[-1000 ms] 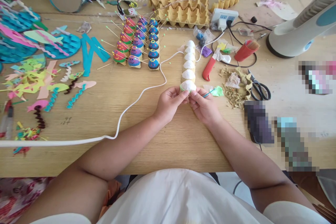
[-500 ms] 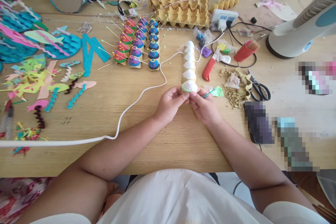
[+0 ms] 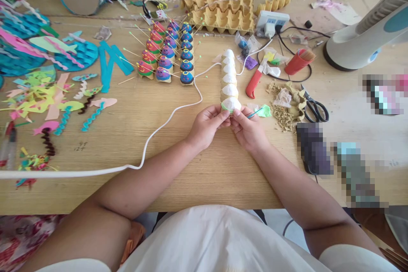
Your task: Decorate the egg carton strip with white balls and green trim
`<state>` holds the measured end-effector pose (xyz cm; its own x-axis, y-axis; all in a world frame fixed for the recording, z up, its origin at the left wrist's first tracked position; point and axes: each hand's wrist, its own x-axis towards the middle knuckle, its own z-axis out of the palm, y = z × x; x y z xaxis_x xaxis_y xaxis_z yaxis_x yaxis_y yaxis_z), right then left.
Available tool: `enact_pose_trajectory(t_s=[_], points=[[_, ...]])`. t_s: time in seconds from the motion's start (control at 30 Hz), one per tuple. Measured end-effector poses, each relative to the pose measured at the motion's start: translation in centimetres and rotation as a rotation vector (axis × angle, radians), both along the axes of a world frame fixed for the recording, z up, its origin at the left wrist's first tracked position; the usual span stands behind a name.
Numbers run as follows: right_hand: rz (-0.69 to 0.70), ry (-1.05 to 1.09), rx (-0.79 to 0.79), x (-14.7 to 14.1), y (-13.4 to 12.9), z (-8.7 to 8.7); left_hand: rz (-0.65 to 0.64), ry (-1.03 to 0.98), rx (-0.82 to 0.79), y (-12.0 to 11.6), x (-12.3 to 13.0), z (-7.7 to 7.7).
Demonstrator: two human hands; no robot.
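A strip of egg carton cups with white-covered tops stands upright in the view, its near end between my hands. Light green material edges the nearest cup. My left hand pinches this near end from the left, thumb on the green edge. From the right, my right hand grips the same end with thumb and fingers; a thin blue stick juts out from its fingers. Just beyond that hand lies a light green piece on the table. The fingertips under the strip are hidden.
Painted carton strips with pins stand at the upper left of the strip. A white cable crosses the table. Right of my hands are a red-handled tool, scissors and a red cup. Paper cutouts cover the left.
The strip has tilted slightly, its near end shifting a little to the right. Both hands keep their hold with only a slight shift.
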<state>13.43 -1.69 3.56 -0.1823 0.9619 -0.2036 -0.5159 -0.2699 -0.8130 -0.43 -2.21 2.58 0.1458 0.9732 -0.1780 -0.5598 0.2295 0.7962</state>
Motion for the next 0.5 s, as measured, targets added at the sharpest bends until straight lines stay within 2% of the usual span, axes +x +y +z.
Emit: enact_pose_trajectory(t_s=[0.5], points=[[0.012, -0.002, -0.003, 0.16, 0.0, -0.35, -0.014, -0.152, -0.08, 0.06, -0.19, 0.49]])
